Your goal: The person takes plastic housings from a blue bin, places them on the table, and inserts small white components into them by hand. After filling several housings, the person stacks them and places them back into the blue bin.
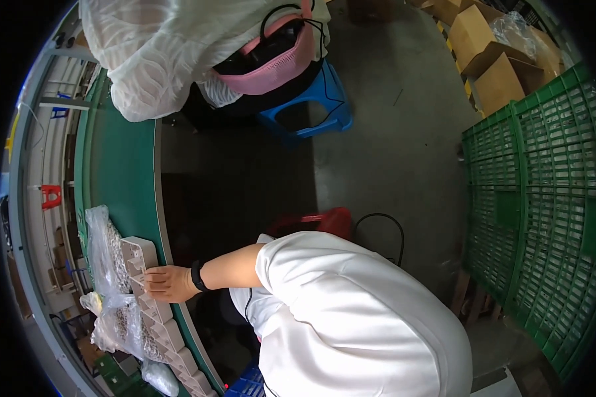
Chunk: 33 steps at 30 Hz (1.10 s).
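My right hand [170,284] reaches left from a white sleeve, with a black band on its wrist. Its fingers bend over the near rim of a long, pale divided tray [139,250], and the fingertips are partly hidden. The tray is a row of small open compartments along the edge of a green bench [129,172]. Directly behind it lie clear plastic bags [116,311] of small pale parts, too small to name. My left hand is outside the picture.
Another person in a white top [159,53], with a pink bag [271,69], is near a blue stool [318,106] at the top. A red stool [334,220] stands beside me. Green crates [520,218] and open cardboard boxes [483,53] line the right.
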Motion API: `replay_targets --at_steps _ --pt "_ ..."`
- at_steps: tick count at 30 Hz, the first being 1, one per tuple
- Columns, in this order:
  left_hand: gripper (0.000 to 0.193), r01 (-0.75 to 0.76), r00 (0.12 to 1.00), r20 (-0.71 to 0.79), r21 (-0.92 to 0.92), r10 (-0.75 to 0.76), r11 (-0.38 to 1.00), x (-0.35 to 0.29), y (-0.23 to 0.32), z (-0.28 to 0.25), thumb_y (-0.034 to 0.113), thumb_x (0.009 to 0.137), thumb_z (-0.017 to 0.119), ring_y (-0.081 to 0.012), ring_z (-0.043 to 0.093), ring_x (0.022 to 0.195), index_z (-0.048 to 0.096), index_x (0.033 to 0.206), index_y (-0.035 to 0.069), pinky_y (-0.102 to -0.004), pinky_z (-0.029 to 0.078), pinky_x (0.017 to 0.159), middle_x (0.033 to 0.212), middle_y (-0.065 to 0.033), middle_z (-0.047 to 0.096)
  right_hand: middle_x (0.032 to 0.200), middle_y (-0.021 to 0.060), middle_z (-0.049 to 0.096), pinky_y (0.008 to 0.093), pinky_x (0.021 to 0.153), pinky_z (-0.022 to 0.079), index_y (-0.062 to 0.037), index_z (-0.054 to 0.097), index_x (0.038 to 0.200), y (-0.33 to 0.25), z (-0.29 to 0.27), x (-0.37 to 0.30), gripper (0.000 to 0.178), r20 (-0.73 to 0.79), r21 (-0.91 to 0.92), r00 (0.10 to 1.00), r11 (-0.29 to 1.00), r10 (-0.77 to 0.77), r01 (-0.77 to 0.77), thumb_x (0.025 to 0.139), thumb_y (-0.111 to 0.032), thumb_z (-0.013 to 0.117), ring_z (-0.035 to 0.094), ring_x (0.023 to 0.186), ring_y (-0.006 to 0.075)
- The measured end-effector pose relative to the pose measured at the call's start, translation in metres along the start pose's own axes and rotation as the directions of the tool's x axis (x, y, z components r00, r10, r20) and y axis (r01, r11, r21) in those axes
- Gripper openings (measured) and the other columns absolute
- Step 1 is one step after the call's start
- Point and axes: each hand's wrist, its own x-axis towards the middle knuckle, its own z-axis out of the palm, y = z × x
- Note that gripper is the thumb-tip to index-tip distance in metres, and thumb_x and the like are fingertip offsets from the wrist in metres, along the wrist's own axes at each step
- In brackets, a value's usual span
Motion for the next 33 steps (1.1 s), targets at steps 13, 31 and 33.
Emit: replay_targets --at_steps 13,31,33 --pt "0.031 -0.108 0.993 -0.062 -0.064 0.104 0.992 0.033 0.053 -0.073 0.017 0.089 0.046 -0.0257 0.057 0.092 0.056 0.112 -0.001 -0.0325 0.045 0.083 0.112 -0.0175 0.058 0.096 0.0076 0.049 0.0396 0.082 0.040 -0.0099 0.051 0.098 0.061 -0.092 0.006 0.030 0.127 0.122 0.967 0.964 0.220 -0.236 0.070 -0.009 0.060 0.048 0.093 0.0277" --pt "0.031 0.117 0.992 -0.022 -0.203 -0.124 0.972 -0.030 -0.079 -0.042 0.019 0.089 0.047 -0.0258 0.056 0.091 0.057 0.111 -0.001 -0.0326 0.045 0.083 0.110 -0.0178 0.059 0.092 0.0169 0.063 0.0441 0.067 0.045 -0.0066 0.046 0.115 0.212 -0.253 0.005 0.040 0.036 -0.933 0.591 0.239 0.806 -0.270 0.078 -0.019 0.057 0.061 0.080 0.0335" --pt "0.031 0.112 0.993 -0.010 -0.212 -0.117 0.971 -0.018 -0.078 -0.032 0.019 0.089 0.047 -0.0258 0.056 0.091 0.057 0.110 -0.001 -0.0326 0.045 0.083 0.110 -0.0178 0.059 0.091 0.0171 0.063 0.0444 0.067 0.045 -0.0059 0.046 0.113 0.214 -0.247 0.003 0.039 0.036 -0.944 0.608 0.226 0.793 -0.239 0.078 -0.019 0.057 0.061 0.079 0.0338"
